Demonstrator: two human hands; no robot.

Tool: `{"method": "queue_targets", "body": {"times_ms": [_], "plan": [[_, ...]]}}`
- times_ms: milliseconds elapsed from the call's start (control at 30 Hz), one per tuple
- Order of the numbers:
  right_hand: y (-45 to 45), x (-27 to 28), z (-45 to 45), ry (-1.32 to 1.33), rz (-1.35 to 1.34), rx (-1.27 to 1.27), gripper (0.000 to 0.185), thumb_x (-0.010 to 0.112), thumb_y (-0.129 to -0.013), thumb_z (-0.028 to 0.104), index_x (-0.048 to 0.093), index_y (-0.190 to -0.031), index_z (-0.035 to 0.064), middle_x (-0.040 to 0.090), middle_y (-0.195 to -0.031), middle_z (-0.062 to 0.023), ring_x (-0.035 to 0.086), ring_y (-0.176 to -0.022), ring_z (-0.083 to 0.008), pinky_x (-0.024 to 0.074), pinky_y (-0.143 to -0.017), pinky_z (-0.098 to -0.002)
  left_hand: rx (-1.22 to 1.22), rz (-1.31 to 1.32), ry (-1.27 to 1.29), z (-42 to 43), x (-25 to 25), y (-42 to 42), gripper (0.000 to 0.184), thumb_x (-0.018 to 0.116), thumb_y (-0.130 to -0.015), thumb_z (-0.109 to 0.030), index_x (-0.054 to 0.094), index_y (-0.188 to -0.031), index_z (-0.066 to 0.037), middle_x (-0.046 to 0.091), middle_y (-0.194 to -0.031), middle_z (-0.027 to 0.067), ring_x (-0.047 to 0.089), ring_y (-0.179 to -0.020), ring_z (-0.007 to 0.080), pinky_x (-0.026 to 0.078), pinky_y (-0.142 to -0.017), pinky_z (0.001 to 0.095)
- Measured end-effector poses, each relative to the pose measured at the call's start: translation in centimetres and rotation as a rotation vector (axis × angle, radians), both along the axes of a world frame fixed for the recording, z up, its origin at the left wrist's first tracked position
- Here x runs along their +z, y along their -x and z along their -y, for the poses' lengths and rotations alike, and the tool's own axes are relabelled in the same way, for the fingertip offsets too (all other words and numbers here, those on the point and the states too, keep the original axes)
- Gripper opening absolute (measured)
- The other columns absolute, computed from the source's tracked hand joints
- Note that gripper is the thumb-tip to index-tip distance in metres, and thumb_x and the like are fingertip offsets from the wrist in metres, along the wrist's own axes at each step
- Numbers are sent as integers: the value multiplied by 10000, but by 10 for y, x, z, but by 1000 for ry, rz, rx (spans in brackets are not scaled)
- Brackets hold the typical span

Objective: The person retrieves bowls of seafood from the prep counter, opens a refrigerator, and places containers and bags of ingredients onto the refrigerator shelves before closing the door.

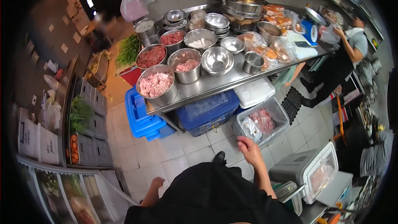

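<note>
My right hand [248, 147] hangs over the floor just in front of a clear plastic bin [271, 132], with nothing in it and its fingers loosely apart. Inside that bin lie pieces of raw meat [263, 121] and a whitish plastic bag [250, 127]. Low on the left, my left hand [155, 184] hangs beside my black clothing, empty, its fingers only partly showing. Ahead stands a steel table [188, 94] with metal pots of raw meat, among them a pot of pale pink meat [156, 84] at the near corner.
Under the table sit a blue cooler [209, 112] and a bright blue bin [143, 118]. Steel bowls [217, 61], bagged food [269, 54] and a blue scale [310, 31] stand on top. Another person [342, 54] works at the right. Grey crates [91, 120] line the left.
</note>
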State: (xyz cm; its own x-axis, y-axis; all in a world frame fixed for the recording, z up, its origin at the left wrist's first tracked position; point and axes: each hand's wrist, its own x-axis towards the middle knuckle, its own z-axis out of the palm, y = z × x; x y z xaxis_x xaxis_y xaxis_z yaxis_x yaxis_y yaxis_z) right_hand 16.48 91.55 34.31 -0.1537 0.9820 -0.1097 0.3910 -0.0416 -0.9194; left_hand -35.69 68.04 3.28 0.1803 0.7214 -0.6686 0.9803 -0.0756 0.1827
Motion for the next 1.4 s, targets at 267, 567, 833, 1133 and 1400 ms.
{"method": "queue_targets", "body": {"times_ms": [267, 567, 833, 1133, 1400], "plan": [[-45, 18, -130, 105, -81, -158, 274, 562, -903, 145, 604, -1150, 35, 635, -811, -65, 624, -729, -136, 496, -643, -278, 796, 334, -134, -180, 26, -74, 332, 584, -850, -391, 658, -925, -76, 676, -908, 147, 634, -918, 315, 502, -808, 416], [-104, -196, -123, 479, 519, -196, 354, 580, -859, 205, 588, -1173, 41, 668, -752, -110, 636, -558, -171, 478, -444, -300, 504, 351, -72, -243, -31, -30, 219, 518, -847, -229, 661, -857, -64, 648, -862, 196, 620, -874, 381, 498, -788, 474], [-22, -121, -163, 77, 636, -225, 357, 567, -850, 178, 575, -1187, 63, 680, -789, -126, 666, -734, -229, 506, -672, -360, 701, 298, 286, -296, -74, 0, 262, 557, -800, -293, 647, -781, -47, 656, -756, 171, 632, -779, 333, 498, -695, 449], [109, 17, -322, -107, 520, -27, 525, 702, -818, 221, 504, -1301, 162, 672, -833, -115, 651, -754, -298, 502, -700, -389, 1040, 580, 1, -328, -67, -16, 377, 604, -848, -387, 646, -928, -21, 652, -692, 142, 634, -602, 257, 505, -666, 399], [69, 3, -351, -294, 530, -84, 338, 735, -769, 254, 595, -1042, 111, 652, -853, -110, 648, -807, -299, 507, -697, -400, 702, 821, -183, -280, -46, -47, 303, 566, -824, -334, 684, -801, -56, 682, -836, 149, 644, -767, 289, 492, -681, 390]]}}
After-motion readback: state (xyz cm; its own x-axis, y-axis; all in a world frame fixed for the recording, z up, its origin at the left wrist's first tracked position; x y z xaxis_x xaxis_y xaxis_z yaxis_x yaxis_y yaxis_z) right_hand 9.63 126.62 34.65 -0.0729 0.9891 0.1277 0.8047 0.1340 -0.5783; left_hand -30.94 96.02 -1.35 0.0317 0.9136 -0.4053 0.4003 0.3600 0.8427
